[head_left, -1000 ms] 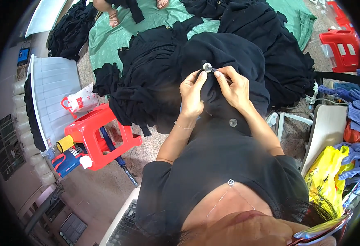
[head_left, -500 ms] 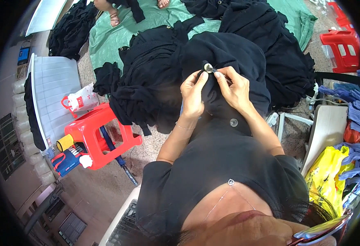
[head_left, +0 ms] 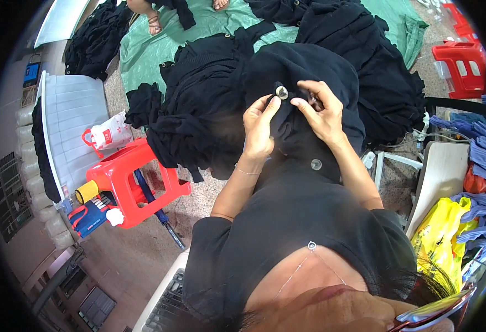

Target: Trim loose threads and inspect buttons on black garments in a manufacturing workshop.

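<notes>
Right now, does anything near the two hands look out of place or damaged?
Nothing looks damaged. The left hand and right hand pinch the black garment around a round silver button. The red plastic stool stands tilted.

speckled floor (head_left: 198,193) | green tarp (head_left: 143,47) | red stool (head_left: 127,180) | daylight

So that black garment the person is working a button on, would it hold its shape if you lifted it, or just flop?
The black garment would probably flop: it already sags in soft folds around the left hand and right hand. It looks light for its size, being thin cloth. The round metal button seems stiff, so pinching there likely gives the firmest hold.
</notes>
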A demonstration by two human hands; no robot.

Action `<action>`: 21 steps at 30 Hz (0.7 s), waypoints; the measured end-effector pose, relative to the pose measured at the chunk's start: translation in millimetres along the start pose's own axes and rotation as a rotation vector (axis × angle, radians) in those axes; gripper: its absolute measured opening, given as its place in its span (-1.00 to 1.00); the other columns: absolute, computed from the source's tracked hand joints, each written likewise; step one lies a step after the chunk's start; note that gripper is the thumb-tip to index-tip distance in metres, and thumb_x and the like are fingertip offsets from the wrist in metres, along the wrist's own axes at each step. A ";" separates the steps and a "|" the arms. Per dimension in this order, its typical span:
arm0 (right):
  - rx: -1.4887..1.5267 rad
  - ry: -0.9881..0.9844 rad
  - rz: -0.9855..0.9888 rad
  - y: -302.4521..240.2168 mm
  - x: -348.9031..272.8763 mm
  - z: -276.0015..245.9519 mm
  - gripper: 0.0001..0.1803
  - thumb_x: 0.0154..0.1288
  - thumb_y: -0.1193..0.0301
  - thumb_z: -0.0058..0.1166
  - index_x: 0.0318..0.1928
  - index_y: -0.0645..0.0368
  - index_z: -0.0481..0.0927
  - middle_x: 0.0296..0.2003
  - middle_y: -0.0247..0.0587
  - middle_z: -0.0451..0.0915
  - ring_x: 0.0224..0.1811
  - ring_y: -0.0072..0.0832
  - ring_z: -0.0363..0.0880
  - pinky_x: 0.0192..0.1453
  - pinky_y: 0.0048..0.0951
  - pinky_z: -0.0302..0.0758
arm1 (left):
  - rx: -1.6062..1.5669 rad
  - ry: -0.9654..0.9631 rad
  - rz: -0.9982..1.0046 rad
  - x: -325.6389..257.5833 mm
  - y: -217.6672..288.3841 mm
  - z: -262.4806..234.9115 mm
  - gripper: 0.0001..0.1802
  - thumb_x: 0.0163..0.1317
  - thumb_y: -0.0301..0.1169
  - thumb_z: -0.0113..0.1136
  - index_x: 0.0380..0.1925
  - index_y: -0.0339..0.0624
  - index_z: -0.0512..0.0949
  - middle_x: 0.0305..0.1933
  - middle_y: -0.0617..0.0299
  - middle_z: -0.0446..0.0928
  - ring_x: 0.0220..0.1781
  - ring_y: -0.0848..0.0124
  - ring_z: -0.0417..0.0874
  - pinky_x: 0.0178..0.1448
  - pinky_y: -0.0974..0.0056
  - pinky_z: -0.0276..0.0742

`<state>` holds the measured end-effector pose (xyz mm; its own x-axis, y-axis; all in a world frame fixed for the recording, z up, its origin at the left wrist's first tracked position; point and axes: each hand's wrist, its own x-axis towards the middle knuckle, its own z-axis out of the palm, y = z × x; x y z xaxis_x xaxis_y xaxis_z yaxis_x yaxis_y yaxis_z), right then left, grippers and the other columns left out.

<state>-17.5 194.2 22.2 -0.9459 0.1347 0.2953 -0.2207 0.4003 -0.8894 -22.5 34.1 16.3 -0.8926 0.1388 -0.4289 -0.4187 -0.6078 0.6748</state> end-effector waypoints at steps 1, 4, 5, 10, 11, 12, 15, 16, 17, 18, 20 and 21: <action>-0.015 -0.003 -0.085 0.7 1.8 0.7 -0.67 0.11 0.47 0.40 -0.08 0.19 0.66 -0.39 -0.27 0.59 -0.48 -0.57 0.53 -0.41 -0.56 0.45 | 0.014 -0.016 0.004 -0.2 0.1 -1.3 -0.82 0.34 -0.49 0.24 -0.11 -0.35 0.61 -0.17 0.21 0.67 -0.20 0.53 0.67 -0.06 0.44 0.60; 0.002 -0.016 -0.190 2.8 3.6 3.5 -0.72 0.11 0.55 0.35 -0.12 0.20 0.68 -0.39 -0.26 0.59 -0.49 -0.51 0.55 -0.41 -0.53 0.47 | 0.038 -0.060 0.004 -1.3 1.0 0.4 -0.82 0.34 -0.51 0.24 -0.11 -0.36 0.61 -0.17 0.22 0.66 -0.20 0.54 0.66 -0.06 0.44 0.60; -0.019 -0.017 -0.216 6.0 2.9 4.8 -0.74 0.12 0.58 0.31 -0.13 0.20 0.68 -0.39 -0.26 0.60 -0.48 -0.50 0.55 -0.41 -0.53 0.47 | 0.048 -0.088 0.002 -1.9 1.3 0.9 -0.82 0.33 -0.52 0.24 -0.10 -0.37 0.61 -0.17 0.22 0.65 -0.20 0.54 0.65 -0.06 0.45 0.59; 0.113 0.041 -0.033 16.3 -4.0 15.9 -0.84 0.16 0.64 0.22 -0.22 0.24 0.68 -0.41 -0.24 0.58 -0.47 -0.51 0.53 -0.39 -0.53 0.42 | 0.302 -0.112 0.067 -1.9 2.7 -3.9 -0.79 0.26 -0.58 0.28 -0.10 -0.39 0.58 -0.16 0.23 0.62 -0.17 0.56 0.61 -0.04 0.48 0.54; 0.192 0.036 0.044 14.6 -5.6 17.5 -0.93 0.24 0.58 0.22 -0.25 0.25 0.67 -0.42 -0.31 0.57 -0.44 -0.61 0.48 -0.36 -0.59 0.36 | 0.397 -0.105 0.144 -1.0 1.5 -5.1 -0.77 0.24 -0.60 0.30 -0.10 -0.38 0.57 -0.14 0.22 0.61 -0.15 0.57 0.59 -0.03 0.48 0.52; 0.191 0.036 0.045 13.4 -6.1 18.7 -0.93 0.24 0.58 0.22 -0.25 0.25 0.67 -0.42 -0.31 0.57 -0.44 -0.61 0.48 -0.36 -0.59 0.36 | 0.465 -0.122 0.241 1.3 0.7 -6.3 -0.72 0.23 -0.61 0.30 -0.05 -0.35 0.56 -0.13 0.21 0.61 -0.13 0.56 0.59 0.00 0.48 0.52; 0.334 0.012 0.194 13.4 -7.2 19.8 -0.93 0.33 0.50 0.21 -0.27 0.26 0.67 -0.41 -0.40 0.55 -0.40 -0.70 0.42 -0.32 -0.62 0.33 | 0.745 -0.158 0.415 1.1 8.8 -0.4 -0.70 0.20 -0.62 0.28 -0.04 -0.31 0.57 -0.10 0.20 0.61 -0.11 0.52 0.58 0.04 0.44 0.49; 0.353 -0.015 0.230 15.7 -7.0 20.3 -0.90 0.35 0.47 0.20 -0.27 0.26 0.67 -0.40 -0.41 0.54 -0.38 -0.71 0.41 -0.30 -0.62 0.33 | 0.841 -0.186 0.505 3.8 9.6 1.3 -0.71 0.18 -0.63 0.27 -0.06 -0.31 0.58 -0.11 0.19 0.63 -0.12 0.48 0.59 0.03 0.41 0.49; 0.373 -0.044 0.265 16.6 -6.9 21.0 -0.87 0.37 0.45 0.19 -0.28 0.27 0.67 -0.40 -0.43 0.53 -0.36 -0.72 0.41 -0.28 -0.63 0.33 | 0.833 -0.177 0.458 6.9 6.7 -4.0 -0.70 0.18 -0.61 0.27 -0.05 -0.30 0.59 -0.14 0.19 0.64 -0.15 0.45 0.60 0.03 0.38 0.49; 0.374 -0.044 0.267 16.4 -6.8 21.6 -0.87 0.37 0.45 0.19 -0.28 0.27 0.67 -0.40 -0.43 0.53 -0.36 -0.72 0.41 -0.28 -0.63 0.33 | 0.834 -0.177 0.456 7.1 4.1 -9.2 -0.70 0.18 -0.61 0.27 -0.05 -0.30 0.59 -0.14 0.19 0.64 -0.15 0.45 0.60 0.03 0.38 0.49; 0.399 -0.090 0.288 15.6 -6.2 23.3 -0.87 0.36 0.42 0.20 -0.20 0.25 0.65 -0.38 -0.43 0.52 -0.34 -0.72 0.42 -0.24 -0.64 0.36 | 0.914 -0.127 0.425 7.3 0.4 -16.6 -0.76 0.25 -0.58 0.23 -0.07 -0.34 0.60 -0.16 0.22 0.65 -0.16 0.49 0.60 0.02 0.40 0.49; 0.400 -0.089 0.290 17.6 -6.0 24.8 -0.87 0.36 0.42 0.20 -0.20 0.25 0.65 -0.38 -0.43 0.52 -0.34 -0.72 0.42 -0.24 -0.64 0.36 | 0.916 -0.127 0.424 7.8 -2.8 -19.1 -0.76 0.25 -0.58 0.23 -0.07 -0.34 0.60 -0.16 0.22 0.65 -0.16 0.49 0.60 0.02 0.40 0.49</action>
<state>-21.6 177.9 -3.9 -0.9946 0.1042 0.0009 -0.0034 -0.0231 -0.9997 -25.1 22.0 -0.4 -0.9860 0.1656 -0.0167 0.0168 0.1987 0.9799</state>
